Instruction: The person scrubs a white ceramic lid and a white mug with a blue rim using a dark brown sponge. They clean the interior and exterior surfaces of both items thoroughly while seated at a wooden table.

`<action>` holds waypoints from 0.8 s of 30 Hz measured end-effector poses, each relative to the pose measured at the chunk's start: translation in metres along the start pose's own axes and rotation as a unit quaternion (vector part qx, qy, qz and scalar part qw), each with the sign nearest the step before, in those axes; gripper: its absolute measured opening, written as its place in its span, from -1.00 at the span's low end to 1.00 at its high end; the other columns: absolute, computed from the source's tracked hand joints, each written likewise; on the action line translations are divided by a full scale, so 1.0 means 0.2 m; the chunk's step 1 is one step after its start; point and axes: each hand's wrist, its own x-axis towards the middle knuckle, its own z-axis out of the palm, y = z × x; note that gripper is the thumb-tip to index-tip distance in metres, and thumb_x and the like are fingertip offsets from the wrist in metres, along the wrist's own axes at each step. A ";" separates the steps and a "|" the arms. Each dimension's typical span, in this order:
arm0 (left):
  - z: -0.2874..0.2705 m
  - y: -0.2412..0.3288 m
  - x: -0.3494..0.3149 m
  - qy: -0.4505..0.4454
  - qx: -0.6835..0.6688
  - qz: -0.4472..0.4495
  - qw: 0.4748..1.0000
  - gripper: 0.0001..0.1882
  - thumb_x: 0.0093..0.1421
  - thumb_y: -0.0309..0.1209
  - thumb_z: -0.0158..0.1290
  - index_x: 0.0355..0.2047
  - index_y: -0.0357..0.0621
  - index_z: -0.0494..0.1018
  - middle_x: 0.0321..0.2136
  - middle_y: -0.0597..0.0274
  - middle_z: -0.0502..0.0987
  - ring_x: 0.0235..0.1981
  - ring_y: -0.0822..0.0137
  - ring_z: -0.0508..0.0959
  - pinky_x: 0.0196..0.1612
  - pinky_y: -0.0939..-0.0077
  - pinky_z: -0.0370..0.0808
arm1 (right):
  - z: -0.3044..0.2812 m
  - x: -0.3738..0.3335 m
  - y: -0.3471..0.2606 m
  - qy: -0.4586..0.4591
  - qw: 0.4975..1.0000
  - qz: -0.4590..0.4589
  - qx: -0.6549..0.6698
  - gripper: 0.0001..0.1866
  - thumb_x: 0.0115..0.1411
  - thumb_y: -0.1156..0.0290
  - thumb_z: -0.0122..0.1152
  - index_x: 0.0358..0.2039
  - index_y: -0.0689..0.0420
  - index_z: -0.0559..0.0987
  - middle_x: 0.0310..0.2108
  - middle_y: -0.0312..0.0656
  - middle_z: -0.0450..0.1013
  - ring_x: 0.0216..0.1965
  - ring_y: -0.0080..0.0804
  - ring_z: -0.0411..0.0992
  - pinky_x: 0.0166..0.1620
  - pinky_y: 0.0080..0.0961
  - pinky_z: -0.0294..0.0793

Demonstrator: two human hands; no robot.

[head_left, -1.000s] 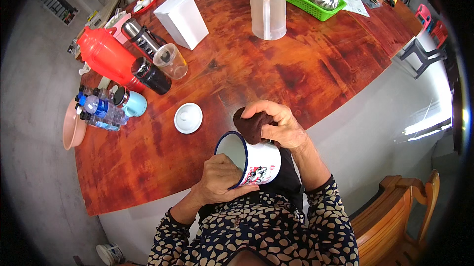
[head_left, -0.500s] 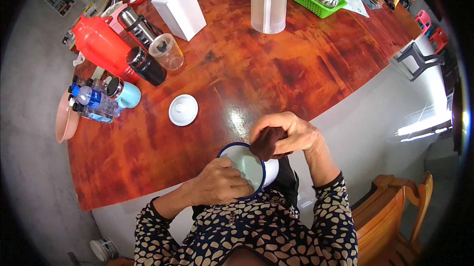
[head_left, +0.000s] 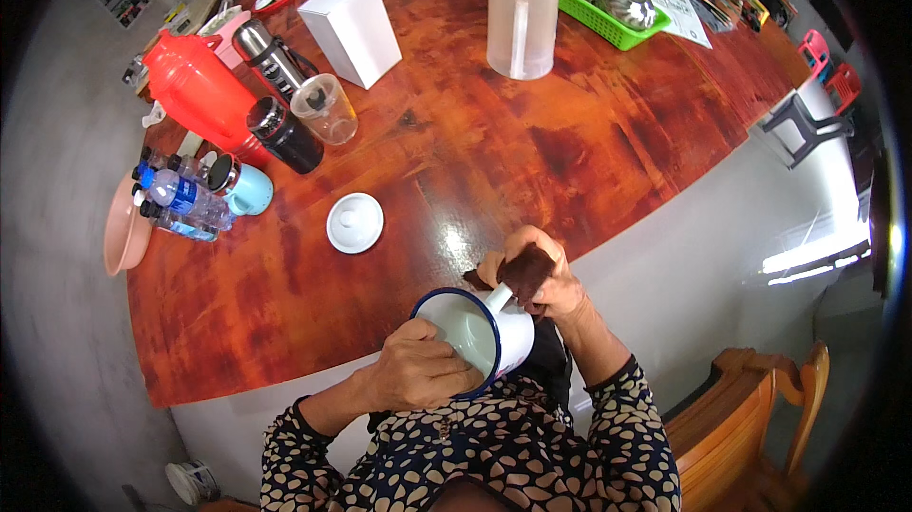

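Note:
A white enamel mug (head_left: 516,341) with a dark blue rim is tilted above my lap at the table's near edge, its mouth turned up toward me. My left hand (head_left: 423,363) grips the mug's left side, fingers curled over the rim. A dark brown cloth (head_left: 525,273) is bunched in my right hand (head_left: 557,286), which presses it round the mug's white handle (head_left: 499,297). Part of the cloth sticks out left of the fingers. The matching white lid (head_left: 355,223) with a knob lies on the table beyond the mug.
On the reddish wooden table (head_left: 456,151), a red thermos jug (head_left: 195,89), black flask (head_left: 285,135), clear plastic cup (head_left: 325,109), blue mug (head_left: 249,189) and bottles (head_left: 180,194) crowd the left. Farther back stand a white box (head_left: 351,32), plastic pitcher (head_left: 522,18) and green basket (head_left: 608,20). A wooden chair (head_left: 750,417) is at right.
My right hand has moved the cloth from the mug's rim down onto its handle. The mug has turned slightly, so more of its outer side and the handle show.

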 end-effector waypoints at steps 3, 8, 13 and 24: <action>-0.03 0.03 0.03 0.033 -0.024 -0.047 0.998 -0.84 -0.06 -0.32 0.30 -0.64 -0.01 0.54 -0.72 0.48 0.45 -0.67 0.51 0.39 -0.47 0.54 0.18 | 0.02 -0.03 0.00 0.011 1.000 0.010 -0.003 -0.37 -0.04 0.28 0.45 -0.01 0.23 0.36 -0.21 -0.15 0.45 -0.23 -0.48 0.44 -0.20 -0.54 0.46; -0.04 0.00 0.03 0.049 0.017 -0.102 0.993 -0.69 -0.15 -0.25 0.39 -0.75 -0.03 0.45 -0.73 0.40 0.46 -0.73 0.45 0.35 -0.48 0.49 0.19 | 0.17 -0.01 -0.09 0.079 0.978 -0.053 -0.186 -0.59 0.22 0.39 0.19 0.06 0.18 0.37 -0.03 -0.14 0.35 -0.02 -0.40 0.34 0.05 -0.43 0.35; -0.04 -0.02 0.06 0.083 0.048 -0.110 0.989 -0.73 -0.14 -0.27 0.38 -0.69 -0.05 0.49 -0.71 0.41 0.48 -0.71 0.45 0.36 -0.49 0.49 0.18 | 0.40 0.05 -0.19 0.053 0.804 -0.154 -0.572 -0.53 0.10 0.48 0.18 0.08 0.16 0.47 0.16 0.05 0.19 0.12 -0.04 0.17 0.19 -0.21 0.15; 0.03 -0.08 0.04 0.183 -0.011 -0.186 0.965 -0.77 -0.19 -0.45 0.30 -0.70 -0.10 0.42 -0.77 0.31 0.35 -0.75 0.28 0.32 -0.51 0.40 0.16 | 0.55 -0.06 -0.06 0.070 0.724 -0.262 -0.634 -0.43 -0.09 0.56 0.28 0.04 0.12 0.50 0.05 0.03 0.30 -0.02 -0.04 0.27 0.07 -0.13 0.23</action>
